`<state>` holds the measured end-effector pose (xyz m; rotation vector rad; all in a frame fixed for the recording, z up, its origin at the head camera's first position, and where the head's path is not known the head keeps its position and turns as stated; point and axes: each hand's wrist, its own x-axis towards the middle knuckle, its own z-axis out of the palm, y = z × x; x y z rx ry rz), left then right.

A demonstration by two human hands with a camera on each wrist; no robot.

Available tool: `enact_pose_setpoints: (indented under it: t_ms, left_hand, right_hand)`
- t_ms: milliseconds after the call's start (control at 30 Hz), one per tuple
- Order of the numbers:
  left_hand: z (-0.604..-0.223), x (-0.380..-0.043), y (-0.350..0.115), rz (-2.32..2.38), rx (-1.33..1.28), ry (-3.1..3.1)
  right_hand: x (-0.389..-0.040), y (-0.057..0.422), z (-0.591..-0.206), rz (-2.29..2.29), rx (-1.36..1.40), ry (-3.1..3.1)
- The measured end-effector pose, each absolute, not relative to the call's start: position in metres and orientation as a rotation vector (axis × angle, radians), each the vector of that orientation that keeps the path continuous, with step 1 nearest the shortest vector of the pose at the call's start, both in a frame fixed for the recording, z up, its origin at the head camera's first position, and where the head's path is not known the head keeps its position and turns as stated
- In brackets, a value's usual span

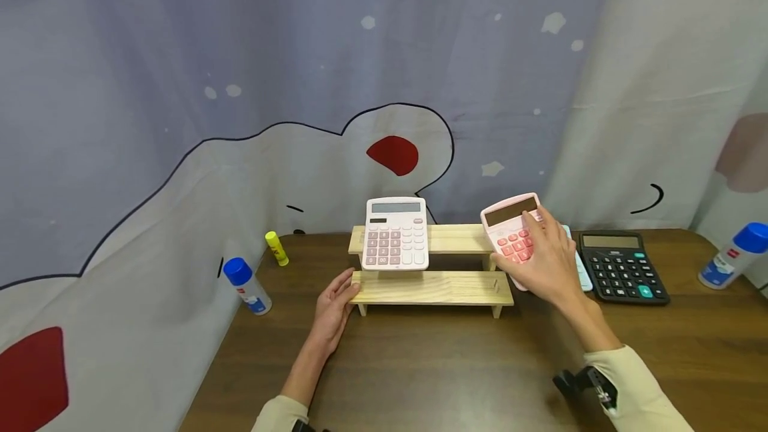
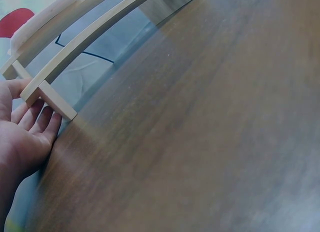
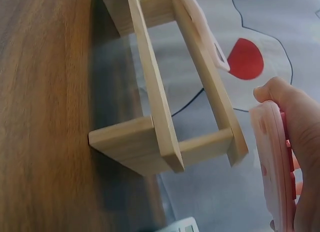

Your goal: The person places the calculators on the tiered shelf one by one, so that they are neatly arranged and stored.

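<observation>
A two-step wooden stand (image 1: 432, 289) is on the table, and my left hand (image 1: 332, 309) holds the left end of its lower shelf, thumb above and fingers beneath in the left wrist view. On the upper step leans a white calculator (image 1: 396, 235) with mauve and white keys. My right hand (image 1: 552, 262) grips a pink calculator (image 1: 509, 219) at the stand's right end, tilted, its screen facing me. In the right wrist view the pink calculator (image 3: 272, 162) is apart from the shelf ends. A light blue calculator (image 1: 584, 273) is partly hidden behind that hand.
A black calculator (image 1: 624, 272) lies on the table (image 1: 432, 365) at the right. Farther right stands a blue-capped bottle (image 1: 733, 257). Another blue-capped bottle (image 1: 249, 289) and a small yellow tube (image 1: 277, 249) stand at the left. A patterned curtain (image 1: 270, 185) hangs behind.
</observation>
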<state>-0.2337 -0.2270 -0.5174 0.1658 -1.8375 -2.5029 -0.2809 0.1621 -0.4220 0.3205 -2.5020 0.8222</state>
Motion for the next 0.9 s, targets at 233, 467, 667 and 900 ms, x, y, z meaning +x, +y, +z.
enact_pose_setpoints:
  t_ms: [233,467,667,900]
  left_hand:
    - [-0.516,-0.234,-0.227,-2.496,0.19,-1.853]
    - [-0.517,-0.233,-0.226,-2.488,0.176,-1.857]
    - [-0.517,-0.235,-0.225,-2.487,0.181,-1.86]
    - [-0.517,-0.235,-0.226,-2.487,0.188,-1.852]
  right_hand:
    - [-0.286,0.142,-0.417,0.768,0.365,-2.568]
    - [-0.294,0.12,-0.409,0.746,0.408,-2.624]
    - [-0.298,0.108,-0.404,0.739,0.436,-2.677]
    - [-0.302,0.093,-0.404,0.748,0.413,-2.715]
